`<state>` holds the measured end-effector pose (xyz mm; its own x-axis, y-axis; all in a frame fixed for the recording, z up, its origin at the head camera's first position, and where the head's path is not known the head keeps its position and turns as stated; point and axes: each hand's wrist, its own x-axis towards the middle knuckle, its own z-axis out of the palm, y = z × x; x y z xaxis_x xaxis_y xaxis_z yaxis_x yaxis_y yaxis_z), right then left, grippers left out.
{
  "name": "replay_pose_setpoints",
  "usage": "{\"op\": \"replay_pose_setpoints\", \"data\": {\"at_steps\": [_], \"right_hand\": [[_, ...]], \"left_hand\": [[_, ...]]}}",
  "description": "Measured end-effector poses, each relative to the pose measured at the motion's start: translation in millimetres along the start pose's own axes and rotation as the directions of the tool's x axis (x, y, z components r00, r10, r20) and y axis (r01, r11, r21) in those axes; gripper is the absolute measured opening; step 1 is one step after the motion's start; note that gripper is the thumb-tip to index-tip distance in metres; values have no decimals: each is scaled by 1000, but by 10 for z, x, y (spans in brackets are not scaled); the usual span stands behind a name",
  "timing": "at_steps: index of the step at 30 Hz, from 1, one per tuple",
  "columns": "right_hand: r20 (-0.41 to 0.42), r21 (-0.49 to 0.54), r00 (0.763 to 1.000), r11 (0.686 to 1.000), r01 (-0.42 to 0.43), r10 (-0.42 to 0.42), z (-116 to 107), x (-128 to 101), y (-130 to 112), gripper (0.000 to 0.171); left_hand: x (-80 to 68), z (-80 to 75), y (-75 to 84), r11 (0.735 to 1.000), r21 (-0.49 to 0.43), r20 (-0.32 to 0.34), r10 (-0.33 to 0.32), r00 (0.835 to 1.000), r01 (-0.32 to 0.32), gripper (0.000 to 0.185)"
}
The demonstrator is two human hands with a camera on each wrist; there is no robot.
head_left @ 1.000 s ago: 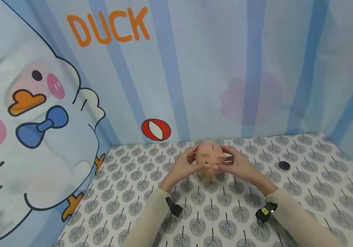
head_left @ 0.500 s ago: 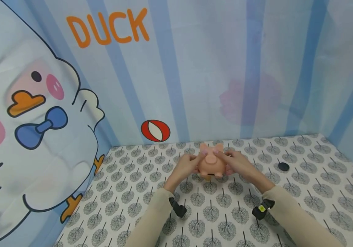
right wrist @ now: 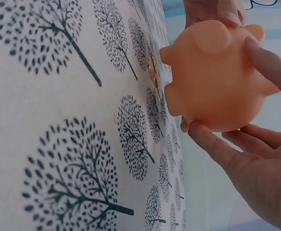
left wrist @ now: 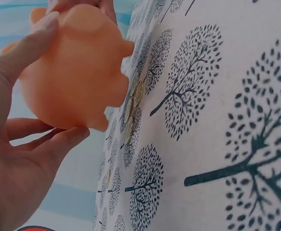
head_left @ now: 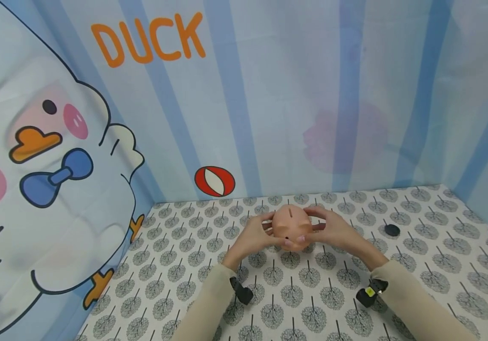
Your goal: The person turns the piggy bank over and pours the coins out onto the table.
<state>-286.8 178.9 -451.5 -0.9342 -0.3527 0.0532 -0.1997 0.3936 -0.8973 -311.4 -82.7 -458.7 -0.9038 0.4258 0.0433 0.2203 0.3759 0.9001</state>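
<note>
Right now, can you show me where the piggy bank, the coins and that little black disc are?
piggy bank (head_left: 291, 226), head view, its rounded back.
coins (left wrist: 137, 92), left wrist view, the stack's edge.
black disc (head_left: 392, 230), head view, its top.

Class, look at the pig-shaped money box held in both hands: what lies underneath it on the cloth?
Under the raised money box, gold coins lie on the tree-patterned cloth. Their number is unclear. The head view hides them behind the money box.

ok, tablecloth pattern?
White tablecloth printed with dark grey trees; clearest in the right wrist view.
</note>
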Motion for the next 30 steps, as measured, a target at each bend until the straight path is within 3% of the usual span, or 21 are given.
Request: {"op": "replay_pose_setpoints", "data": {"at_steps": [7,19,27,30], "right_hand": [[-58,-13,994,996,87,-88,37,-52,-28,93],[-22,-18,996,996,83,-83,65,-28,0,89],[-67,-7,991,994,113,-113,64,-48,-28,92],[-64,-34,994,995,92,-94,57,-54,-15,89]], "left_hand": [[-32,18,-12,994,-16,-48,108,993,-109,98],[-32,8,-28,995,29,-32,95,995,-94,92],[-73,43,-62,985,-21,-86,172,981,-174,99],[-71,58,-82,988,-43,-74,142,987,-145,96]]}}
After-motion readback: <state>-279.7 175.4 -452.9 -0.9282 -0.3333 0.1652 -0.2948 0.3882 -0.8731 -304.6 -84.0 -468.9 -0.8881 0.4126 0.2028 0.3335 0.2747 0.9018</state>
